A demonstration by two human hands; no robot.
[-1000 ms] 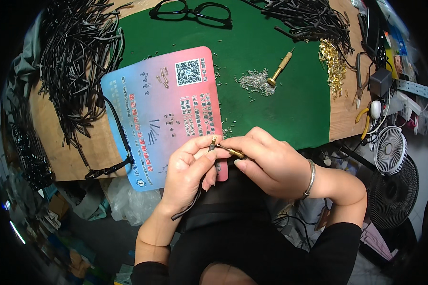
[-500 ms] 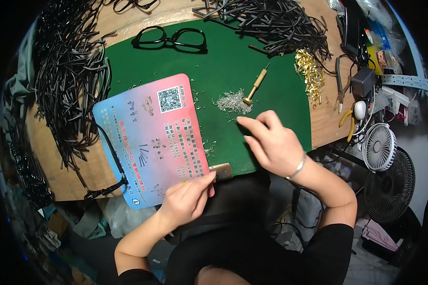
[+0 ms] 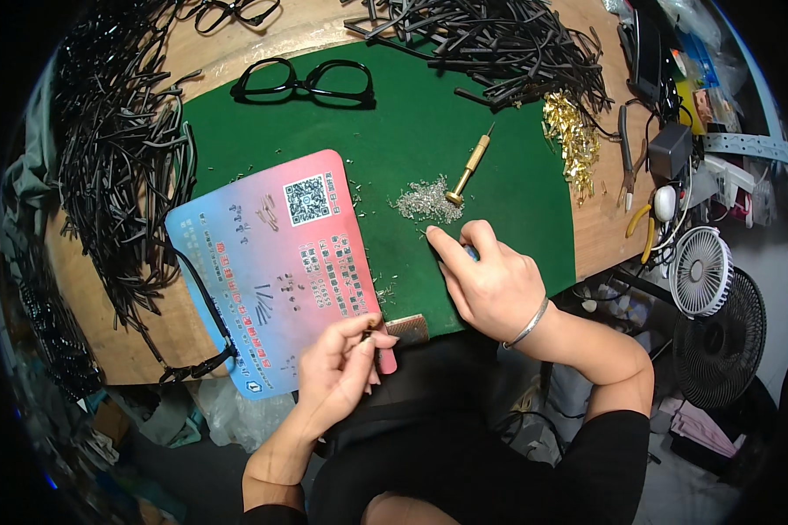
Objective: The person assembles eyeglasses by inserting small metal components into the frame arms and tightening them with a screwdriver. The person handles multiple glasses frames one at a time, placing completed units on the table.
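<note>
My left hand point(image 3: 340, 363) is closed in a pinch at the lower right corner of a pink-and-blue printed mat point(image 3: 355, 210). Something tiny and dark sits between its fingertips, too small to name. Beside it, a small brown-grey block point(image 3: 409, 329) lies at the near edge of the green mat point(image 3: 517, 166). My right hand point(image 3: 495, 284) is bent over the green mat, its index fingertip just short of a pile of tiny silver screws point(image 3: 425, 201). A blue bit shows among its curled fingers; the rest is hidden. A brass screwdriver point(image 3: 471, 166) rests against the pile's right side.
Black eyeglass frames point(image 3: 305, 80) lie at the back. Heaps of dark temple arms point(image 3: 136, 166) cover the left and the far side point(image 3: 508, 48). Gold-coloured small parts point(image 3: 571, 144), yellow-handled pliers point(image 3: 639, 232) and a white fan point(image 3: 699, 271) are at right.
My left hand has turned and its fingers have lifted off the block, pinching something tiny. My right hand has shifted slightly left and nearer me, and a blue bit now shows in it.
</note>
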